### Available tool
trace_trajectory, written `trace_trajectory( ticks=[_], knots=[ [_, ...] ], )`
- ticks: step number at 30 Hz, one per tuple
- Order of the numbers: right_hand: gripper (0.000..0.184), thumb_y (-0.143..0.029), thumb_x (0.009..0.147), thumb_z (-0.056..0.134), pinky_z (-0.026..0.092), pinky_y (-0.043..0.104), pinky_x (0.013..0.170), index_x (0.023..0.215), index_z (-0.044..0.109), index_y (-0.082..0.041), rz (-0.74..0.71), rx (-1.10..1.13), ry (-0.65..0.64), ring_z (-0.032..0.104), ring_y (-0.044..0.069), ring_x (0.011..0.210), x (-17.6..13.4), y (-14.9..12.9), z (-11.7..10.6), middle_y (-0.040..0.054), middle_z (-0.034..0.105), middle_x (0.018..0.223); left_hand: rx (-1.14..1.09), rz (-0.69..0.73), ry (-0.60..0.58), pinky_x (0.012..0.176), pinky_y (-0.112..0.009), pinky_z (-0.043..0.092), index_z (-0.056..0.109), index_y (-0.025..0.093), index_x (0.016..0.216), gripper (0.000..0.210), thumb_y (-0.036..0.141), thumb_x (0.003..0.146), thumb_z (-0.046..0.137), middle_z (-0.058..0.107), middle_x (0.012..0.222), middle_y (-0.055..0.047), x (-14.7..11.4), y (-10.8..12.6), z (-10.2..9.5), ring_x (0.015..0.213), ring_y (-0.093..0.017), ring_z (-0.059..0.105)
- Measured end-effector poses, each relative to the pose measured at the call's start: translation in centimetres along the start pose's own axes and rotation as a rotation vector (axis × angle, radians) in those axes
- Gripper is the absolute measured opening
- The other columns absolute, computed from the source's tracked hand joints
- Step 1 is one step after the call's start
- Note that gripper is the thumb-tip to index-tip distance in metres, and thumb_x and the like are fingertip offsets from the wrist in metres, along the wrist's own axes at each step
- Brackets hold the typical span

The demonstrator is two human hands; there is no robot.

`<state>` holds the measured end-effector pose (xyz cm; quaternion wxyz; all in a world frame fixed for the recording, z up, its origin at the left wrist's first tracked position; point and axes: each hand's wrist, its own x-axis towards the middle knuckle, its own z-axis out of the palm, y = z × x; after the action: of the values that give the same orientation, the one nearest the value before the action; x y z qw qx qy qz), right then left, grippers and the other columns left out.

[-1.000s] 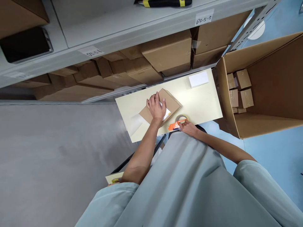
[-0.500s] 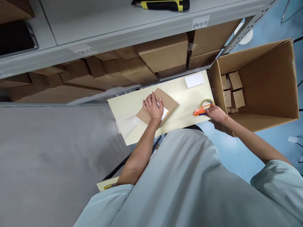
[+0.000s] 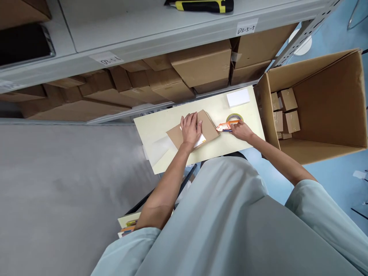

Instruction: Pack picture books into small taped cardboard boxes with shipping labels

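Observation:
My left hand (image 3: 191, 131) lies on a flat brown cardboard box (image 3: 208, 123), its fingers laid out across the top. Partly under that hand is a white label (image 3: 200, 141) with a small yellow mark. In my right hand (image 3: 241, 131) is an orange tape dispenser (image 3: 224, 126), fingers wrapped around its handle. A roll of tape (image 3: 235, 116) shows on the dispenser's far side. The dispenser's front end is at the box's right corner; whether it touches cannot be told. Both hands are over a pale yellow table (image 3: 153, 124).
A white stack of paper or a small white box (image 3: 238, 98) lies at the table's far right. Beyond stands a large open carton (image 3: 327, 111) with several small boxes inside. Ahead, a grey shelf (image 3: 129, 30) holds a utility knife (image 3: 204, 5) above several cartons (image 3: 204, 63).
My right hand has brought the tape dispenser leftward, from the table's right edge to the box's corner. My left hand stays on the box. The view has shifted slightly.

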<state>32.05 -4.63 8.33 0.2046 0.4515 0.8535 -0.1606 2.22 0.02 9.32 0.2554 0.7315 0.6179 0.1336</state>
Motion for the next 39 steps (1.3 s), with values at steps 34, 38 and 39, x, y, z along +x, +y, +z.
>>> trace_trajectory(
  ticks=[34,38,39],
  knots=[
    [0.043,-0.037,0.114,0.041,0.039,0.045,0.103,0.126,0.064,-0.003,0.049,-0.052,0.001,0.075,0.034,0.093,-10.5,5.7,1.8,0.0252,0.08,0.103,0.031,0.296,-0.169,0.137,-0.073,0.009,0.075,0.03,0.137,0.039,0.029,0.107,0.049,0.058,0.165,-0.01,-2.3,1.0,1.3,0.173,-0.033,0.015],
    [0.045,-0.031,0.112,0.043,0.039,0.046,0.104,0.138,0.057,0.004,0.038,-0.023,0.003,0.076,0.035,0.1,-2.9,5.2,-1.6,0.0289,0.08,0.111,0.042,0.405,-0.222,0.136,-0.074,0.012,0.074,0.029,0.139,0.039,0.029,0.108,0.05,0.059,0.164,-0.013,-3.6,0.8,1.8,0.172,-0.035,0.019],
    [0.045,-0.03,0.112,0.044,0.039,0.047,0.105,0.139,0.056,0.004,0.026,-0.011,0.005,0.076,0.035,0.102,-1.4,4.4,-2.2,0.0294,0.08,0.113,0.044,0.432,-0.232,0.136,-0.073,0.014,0.073,0.028,0.141,0.04,0.029,0.108,0.05,0.058,0.165,-0.013,-4.0,0.7,2.0,0.172,-0.035,0.019]
  ],
)
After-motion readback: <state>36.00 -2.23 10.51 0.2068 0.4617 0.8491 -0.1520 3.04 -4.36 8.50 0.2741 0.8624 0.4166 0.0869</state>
